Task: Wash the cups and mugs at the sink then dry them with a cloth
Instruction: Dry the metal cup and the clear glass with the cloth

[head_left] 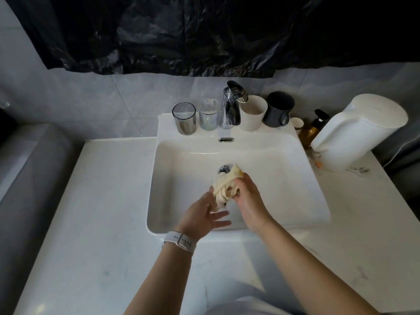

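Here, right hand (246,196) wringing cloth (223,186), no labels legible

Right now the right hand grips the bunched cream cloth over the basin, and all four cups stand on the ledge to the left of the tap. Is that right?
Not quite. The head view shows the right hand gripping the cloth over the basin, but only two glasses stand left of the tap; the white cup and dark mug stand to its right.

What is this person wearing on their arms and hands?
Both forearms are bare, with no sleeves in view. The left hand has a white watch strap with small holes around its wrist. The right hand wears no glove, ring or band that I can see.
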`<state>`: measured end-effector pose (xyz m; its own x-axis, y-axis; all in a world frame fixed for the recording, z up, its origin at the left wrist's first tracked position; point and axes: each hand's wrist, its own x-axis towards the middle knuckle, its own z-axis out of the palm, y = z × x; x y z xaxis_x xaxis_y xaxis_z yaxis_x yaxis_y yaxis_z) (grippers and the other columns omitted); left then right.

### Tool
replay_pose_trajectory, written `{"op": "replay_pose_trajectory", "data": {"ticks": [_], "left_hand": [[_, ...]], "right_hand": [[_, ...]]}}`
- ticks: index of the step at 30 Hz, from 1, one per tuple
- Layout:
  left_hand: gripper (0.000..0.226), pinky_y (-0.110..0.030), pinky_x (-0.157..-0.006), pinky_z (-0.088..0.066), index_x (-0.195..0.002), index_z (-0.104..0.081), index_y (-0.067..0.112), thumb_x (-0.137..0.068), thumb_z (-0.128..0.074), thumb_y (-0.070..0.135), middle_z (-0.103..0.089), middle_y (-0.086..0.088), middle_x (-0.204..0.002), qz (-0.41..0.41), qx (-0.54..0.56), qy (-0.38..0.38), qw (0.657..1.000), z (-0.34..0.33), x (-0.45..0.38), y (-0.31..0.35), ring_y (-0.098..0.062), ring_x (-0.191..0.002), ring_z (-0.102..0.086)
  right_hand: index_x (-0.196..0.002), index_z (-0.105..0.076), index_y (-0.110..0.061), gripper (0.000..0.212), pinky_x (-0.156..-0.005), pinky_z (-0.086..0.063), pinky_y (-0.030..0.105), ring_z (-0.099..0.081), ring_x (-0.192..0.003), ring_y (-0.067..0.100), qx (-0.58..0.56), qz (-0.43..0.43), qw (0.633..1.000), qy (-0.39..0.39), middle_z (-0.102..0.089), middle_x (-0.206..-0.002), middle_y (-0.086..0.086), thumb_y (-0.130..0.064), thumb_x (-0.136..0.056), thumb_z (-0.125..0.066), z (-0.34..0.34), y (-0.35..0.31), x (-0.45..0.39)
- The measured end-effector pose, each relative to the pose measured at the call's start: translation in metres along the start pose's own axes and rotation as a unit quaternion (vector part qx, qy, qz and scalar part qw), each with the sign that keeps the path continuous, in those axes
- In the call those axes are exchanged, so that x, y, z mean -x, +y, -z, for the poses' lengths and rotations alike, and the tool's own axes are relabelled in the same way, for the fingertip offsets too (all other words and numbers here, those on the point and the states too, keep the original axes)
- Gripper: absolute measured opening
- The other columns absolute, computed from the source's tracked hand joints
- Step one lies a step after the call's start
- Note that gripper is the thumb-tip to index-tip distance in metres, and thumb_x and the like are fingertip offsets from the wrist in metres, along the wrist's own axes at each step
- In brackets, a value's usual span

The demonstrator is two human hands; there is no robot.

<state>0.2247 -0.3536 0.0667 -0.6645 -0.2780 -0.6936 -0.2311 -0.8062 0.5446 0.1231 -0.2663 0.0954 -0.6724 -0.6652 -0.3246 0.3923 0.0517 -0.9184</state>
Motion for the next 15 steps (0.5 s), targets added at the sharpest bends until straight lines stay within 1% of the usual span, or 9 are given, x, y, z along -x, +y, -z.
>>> {"op": "replay_pose_trajectory", "data": {"ticks": [2,3,5,6,9,11,13,14,15], "left_hand": [[0.032,-0.048,-0.088,-0.056,-0.115,-0.063,0.0,-0.1,-0.051,0.025,-0.067,-0.018,-0.108,-0.007,0.133,-0.039,0.99,-0.009,-0.003,-0.003,-0.034,-0.099,-0.065],[0.029,-0.042,-0.087,-0.057,-0.109,-0.065,-0.003,-0.099,-0.05,0.02,-0.07,-0.019,-0.103,-0.025,0.184,-0.042,0.982,-0.013,-0.004,-0.003,-0.03,-0.093,-0.068],[0.021,-0.029,-0.075,-0.058,-0.088,-0.066,-0.003,-0.096,-0.05,0.009,-0.071,-0.014,-0.081,-0.079,0.201,-0.033,0.976,-0.019,-0.01,-0.002,-0.02,-0.074,-0.069],[0.016,-0.026,-0.067,-0.057,-0.085,-0.061,0.0,-0.094,-0.049,0.006,-0.068,-0.012,-0.075,-0.1,0.192,-0.028,0.976,-0.022,-0.013,-0.002,-0.017,-0.067,-0.067],[0.018,-0.025,-0.061,-0.056,-0.09,-0.055,0.004,-0.1,-0.04,0.001,-0.066,-0.012,-0.081,-0.099,0.198,0.01,0.975,-0.033,-0.019,0.0,-0.019,-0.068,-0.067],[0.032,-0.026,-0.064,-0.056,-0.084,-0.06,0.003,-0.103,-0.036,0.009,-0.069,-0.011,-0.075,-0.075,0.25,-0.003,0.965,-0.041,-0.015,0.004,-0.019,-0.067,-0.069],[0.032,-0.032,-0.08,-0.054,-0.088,-0.062,0.008,-0.102,-0.045,0.031,-0.07,-0.013,-0.078,-0.045,0.328,0.0,0.944,-0.046,-0.011,0.015,-0.025,-0.076,-0.071],[0.033,-0.036,-0.085,-0.051,-0.094,-0.06,0.014,-0.097,-0.051,0.045,-0.069,-0.012,-0.084,-0.041,0.355,0.022,0.934,-0.047,-0.01,0.022,-0.026,-0.084,-0.069],[0.038,-0.037,-0.083,-0.05,-0.095,-0.057,0.018,-0.091,-0.055,0.056,-0.065,-0.007,-0.085,-0.049,0.365,0.055,0.928,-0.045,-0.012,0.026,-0.022,-0.086,-0.066]], "right_hand": [[-0.094,-0.052,-0.017,0.009,-0.067,-0.049,0.024,-0.062,-0.076,0.01,-0.019,0.015,0.997,0.07,-0.062,-0.086,-0.001,-0.009,-0.091,-0.047,-0.003,0.005,0.004],[-0.102,-0.051,-0.021,0.016,-0.073,-0.049,0.026,-0.061,-0.085,0.013,-0.013,0.033,0.995,0.096,-0.061,-0.096,0.001,-0.012,-0.089,-0.05,0.0,0.008,0.004],[-0.116,-0.052,-0.028,0.035,-0.082,-0.049,0.022,-0.06,-0.098,0.007,0.025,0.074,0.992,0.095,-0.06,-0.112,-0.003,-0.012,-0.085,-0.048,0.004,0.012,0.006],[-0.118,-0.056,-0.027,0.038,-0.082,-0.048,0.018,-0.06,-0.1,0.003,0.021,0.084,0.993,0.08,-0.062,-0.114,-0.005,-0.011,-0.084,-0.046,0.004,0.011,0.007],[-0.106,-0.064,-0.017,0.035,-0.082,-0.047,0.023,-0.062,-0.099,0.01,-0.005,0.1,0.994,0.054,-0.066,-0.108,0.003,-0.019,-0.073,-0.053,-0.005,0.008,0.005],[-0.092,-0.057,-0.013,0.018,-0.074,-0.047,0.02,-0.063,-0.082,0.004,0.008,0.109,0.991,0.078,-0.066,-0.086,-0.005,-0.021,-0.079,-0.067,-0.016,0.007,0.005],[-0.081,-0.05,-0.015,0.019,-0.068,-0.047,0.02,-0.058,-0.068,0.002,0.015,0.102,0.989,0.106,-0.06,-0.07,-0.014,-0.019,-0.089,-0.067,-0.022,0.01,0.001],[-0.079,-0.05,-0.017,0.019,-0.068,-0.046,0.02,-0.057,-0.068,0.002,0.013,0.085,0.989,0.121,-0.058,-0.069,-0.015,-0.021,-0.091,-0.064,-0.024,0.01,-0.001],[-0.081,-0.052,-0.017,0.017,-0.071,-0.047,0.021,-0.058,-0.073,0.003,-0.009,0.059,0.99,0.13,-0.059,-0.073,-0.013,-0.024,-0.093,-0.06,-0.025,0.01,-0.004]]}}
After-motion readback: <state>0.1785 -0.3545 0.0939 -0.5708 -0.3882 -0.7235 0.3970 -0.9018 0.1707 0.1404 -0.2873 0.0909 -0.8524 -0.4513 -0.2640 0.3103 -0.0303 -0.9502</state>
